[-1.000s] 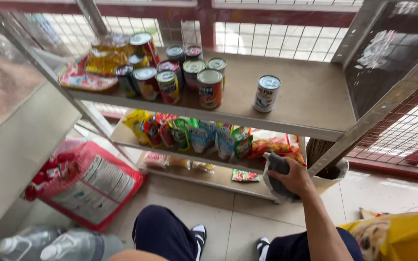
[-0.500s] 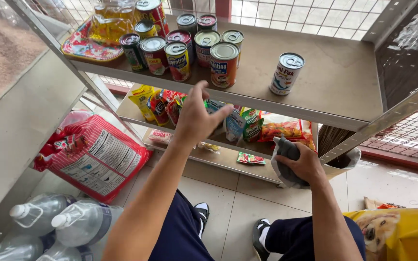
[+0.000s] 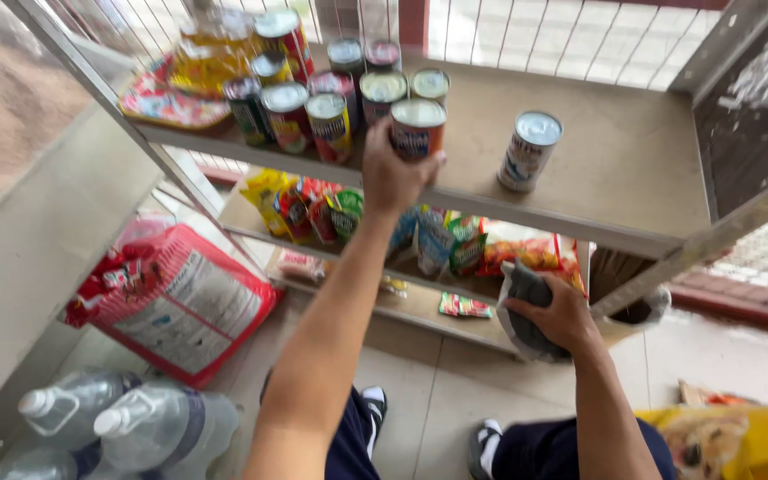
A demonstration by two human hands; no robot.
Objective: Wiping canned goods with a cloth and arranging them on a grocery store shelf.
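Head view: the left hand [image 3: 391,173] is closed around a can [image 3: 417,127] standing at the front edge of the top shelf [image 3: 615,169], at the right end of a cluster of cans [image 3: 331,89]. A lone can [image 3: 529,151] stands apart to its right. The right hand [image 3: 555,313] grips a grey cloth [image 3: 524,307] down at the lower shelf [image 3: 420,307], just beside the snack packets [image 3: 357,218]. A red-and-white bag [image 3: 180,298] leans on the floor at left, with water bottles [image 3: 126,422] in front of it.
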